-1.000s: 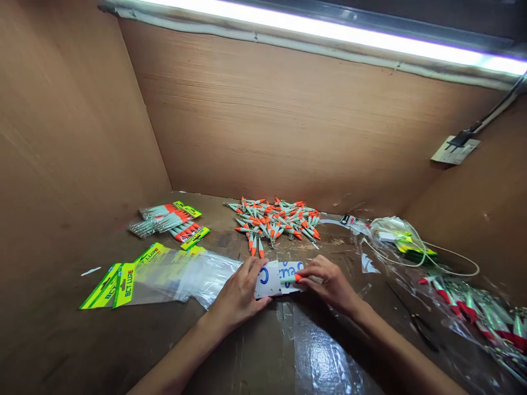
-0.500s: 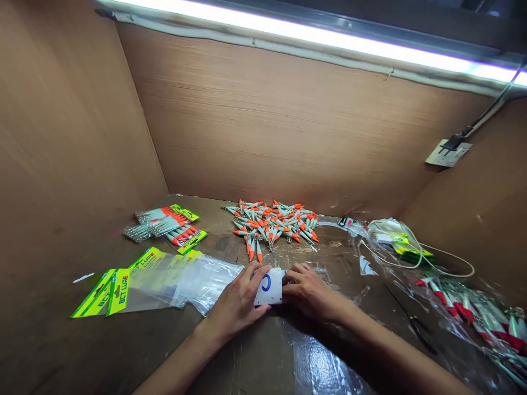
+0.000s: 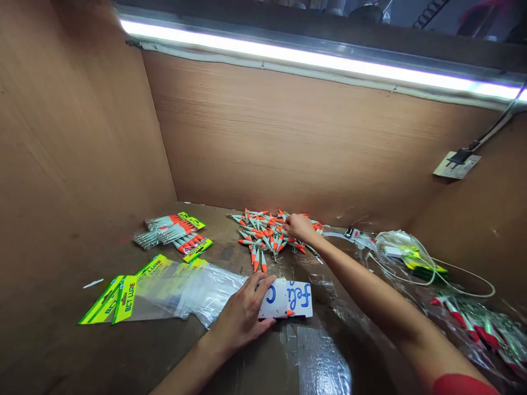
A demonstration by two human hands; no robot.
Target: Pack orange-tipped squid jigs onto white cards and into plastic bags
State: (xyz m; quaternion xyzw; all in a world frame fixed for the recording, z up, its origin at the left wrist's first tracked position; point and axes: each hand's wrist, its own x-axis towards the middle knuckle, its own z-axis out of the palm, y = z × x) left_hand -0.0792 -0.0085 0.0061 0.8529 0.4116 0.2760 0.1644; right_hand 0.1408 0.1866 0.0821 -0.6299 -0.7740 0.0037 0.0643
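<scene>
My left hand (image 3: 246,307) is closed on the left end of a white card piece (image 3: 303,300) with blue handwriting, fingers on top and thumb along the near edge. A small orange tip shows at the card's lower edge. Beyond it lies a pile of pale fishing lures (image 3: 263,233) with orange tips. My right hand (image 3: 299,226) is at the right part of this pile, fingers curled down among the lures; what they grip is hidden. Clear plastic bags with yellow-green headers (image 3: 125,299) fan out left of my left hand, their open ends beside it.
Filled lure packs (image 3: 173,230) are stacked at the back left. At the right lie a looped white cord (image 3: 465,262), bagged packaging and red-and-silver lures (image 3: 481,326). Clear tape (image 3: 323,359) covers the near tabletop. Wooden walls enclose the back and sides.
My right hand has left the card and moved forward to the lure pile, uncovering more handwriting and the orange tip. My left hand still holds the card. The camera view has shifted slightly.
</scene>
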